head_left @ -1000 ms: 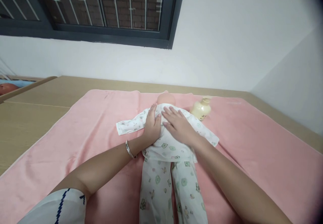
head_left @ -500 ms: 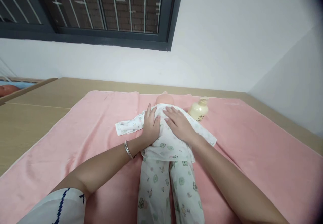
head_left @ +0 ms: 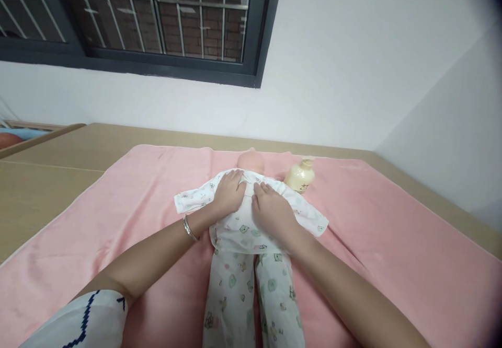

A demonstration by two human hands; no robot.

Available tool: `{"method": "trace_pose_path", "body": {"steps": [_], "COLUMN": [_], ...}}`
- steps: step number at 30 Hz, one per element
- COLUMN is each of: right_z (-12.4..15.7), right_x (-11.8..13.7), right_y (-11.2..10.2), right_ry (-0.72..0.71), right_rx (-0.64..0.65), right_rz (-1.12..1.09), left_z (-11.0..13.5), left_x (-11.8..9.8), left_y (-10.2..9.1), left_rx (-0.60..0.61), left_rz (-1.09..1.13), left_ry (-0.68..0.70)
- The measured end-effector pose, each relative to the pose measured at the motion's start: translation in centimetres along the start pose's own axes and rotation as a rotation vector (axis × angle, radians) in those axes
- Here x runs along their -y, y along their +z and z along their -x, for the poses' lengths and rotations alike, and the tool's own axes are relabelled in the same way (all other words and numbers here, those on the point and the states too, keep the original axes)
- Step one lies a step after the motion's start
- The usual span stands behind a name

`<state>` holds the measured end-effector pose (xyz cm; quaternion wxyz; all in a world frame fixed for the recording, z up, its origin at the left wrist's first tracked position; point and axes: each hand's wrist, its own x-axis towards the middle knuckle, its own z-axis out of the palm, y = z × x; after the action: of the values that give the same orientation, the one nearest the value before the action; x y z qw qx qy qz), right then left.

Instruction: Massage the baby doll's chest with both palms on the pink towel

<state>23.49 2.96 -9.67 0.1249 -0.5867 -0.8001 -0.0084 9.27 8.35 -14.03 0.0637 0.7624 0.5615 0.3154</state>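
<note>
A doll lies on its back in a white long-sleeved shirt (head_left: 245, 235) with a small green and brown print. Matching trousers (head_left: 231, 290) cover its legs, and its bare head (head_left: 251, 161) shows beyond the collar. My left hand (head_left: 229, 194) rests on the left of the shirt's chest, fingers laid along the cloth towards the collar, a silver bangle at the wrist. On the right of the chest lies my right hand (head_left: 273, 209), its fingers slightly bent on the fabric. Small creases run in the shirt between both hands. Cloth under the palms is hidden.
A pale yellow pump bottle (head_left: 300, 176) stands right of the doll's head. The doll lies on a pink blanket (head_left: 157, 191) spread over a wooden surface (head_left: 58, 149). Behind are a white wall (head_left: 333, 76) and a barred window (head_left: 164, 19).
Both hands have shifted slightly on the shirt; my right fingers are more bent and nearer the middle of the chest. Creases now show near the collar. The view has moved a little.
</note>
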Motion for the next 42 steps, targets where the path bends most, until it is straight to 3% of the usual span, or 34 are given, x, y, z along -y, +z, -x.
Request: {"method": "trace_pose_path", "body": {"steps": [8, 11, 16, 22, 26, 31, 35, 37, 42], "right_z": [-2.9, -2.3, -0.4, -1.8, -2.9, -1.2, 0.3, -0.1, -2.4], "right_x": [-3.3, -2.4, 0.0, -1.7, -2.7, -0.7, 0.6, 0.2, -2.2], "right_y": [2.5, 2.6, 0.9, 1.1, 1.8, 1.5, 1.1, 1.2, 2.1], "right_ry": [-0.03, 0.001, -0.003, 0.009, 0.044, 0.031, -0.081, -0.103, 0.008], "right_rx": [-0.083, -0.111, -0.088, -0.01, 0.042, -0.009, -0.061, -0.065, -0.077], "right_rz": [-0.14, -0.102, -0.037, -0.136, -0.138, -0.047, 0.045, -0.001, -0.197], "left_z": [3.0, 2.3, 0.0, 1.9, 2.9, 0.9, 0.1, 0.4, 1.0], "left_x": [-2.4, -1.7, 0.3, -1.1, -2.3, -1.1, -0.1, 0.0, -0.3], "left_y": [0.5, -0.1, -0.8, -0.2, -0.8, -1.6, -0.8, -0.2, -0.1], "left_rx": [-0.04, 0.013, 0.118, -0.022, -0.003, 0.104, 0.055, 0.015, 0.001], "left_rz": [-0.164, -0.084, 0.0, -0.168, -0.223, -0.092, -0.048, -0.044, -0.057], "left_ry": [0.079, 0.052, -0.043, 0.038, 0.14, 0.051, 0.003, 0.001, 0.015]}}
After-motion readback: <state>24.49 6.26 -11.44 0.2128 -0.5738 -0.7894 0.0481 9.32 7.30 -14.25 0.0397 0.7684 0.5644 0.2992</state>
